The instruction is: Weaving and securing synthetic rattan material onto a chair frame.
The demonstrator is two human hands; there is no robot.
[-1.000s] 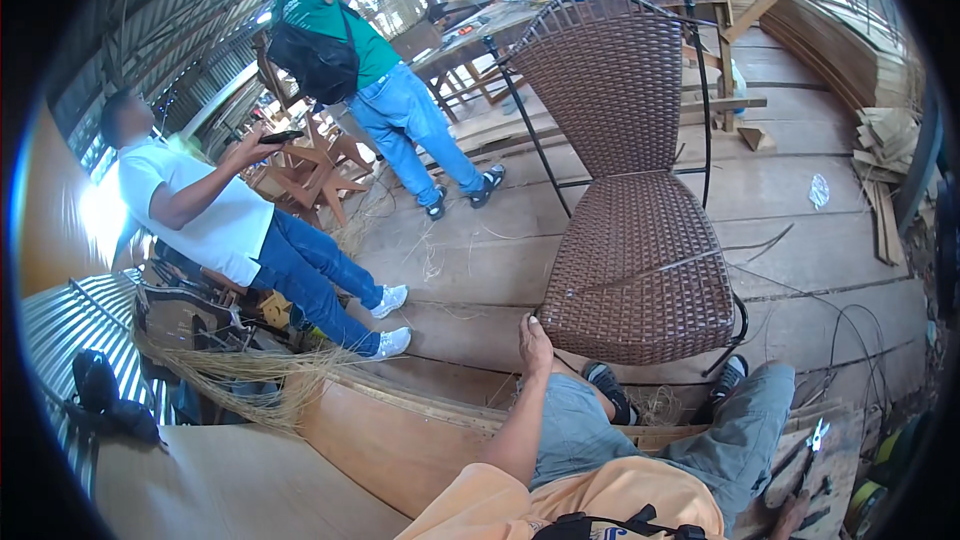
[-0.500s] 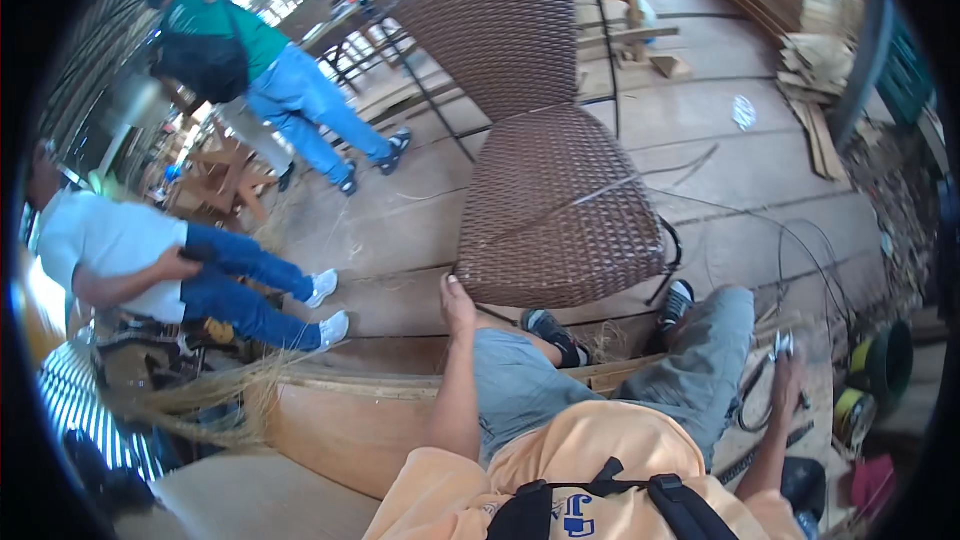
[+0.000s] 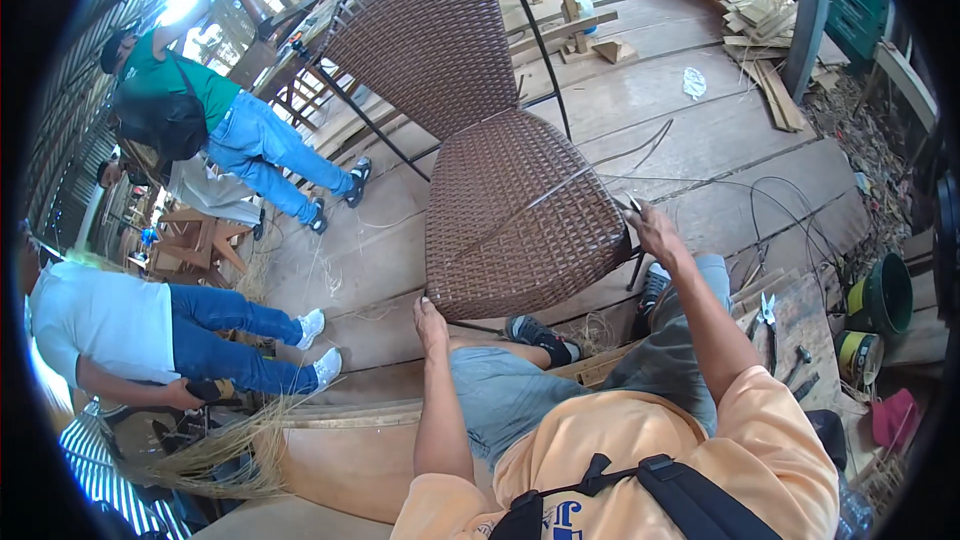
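In front of my knees stands a brown woven wicker chair [image 3: 520,210] on dark metal legs, its backrest on the far side. My left hand [image 3: 432,327] grips the near left corner of the seat, thumb at the edge. At the near right corner of the seat is my right hand [image 3: 655,233], its fingers closed around a small, thin, dark pointed thing whose kind I cannot make out. A loose strand [image 3: 560,185] lies across the seat and trails off to the right. Pliers [image 3: 767,310] lie on a board to my right.
Two people stand at the left, one in a white shirt [image 3: 105,320], one in a green shirt [image 3: 205,90]. Wood strips [image 3: 770,20] are stacked at the far right. Green and yellow cans [image 3: 860,355] stand near the board. Loose fibre [image 3: 230,450] hangs at the lower left.
My right hand has left the pliers on the board and come over to the seat's right corner. My left hand stays at the left corner. The view has shifted, and the white-shirted person's hand is lower.
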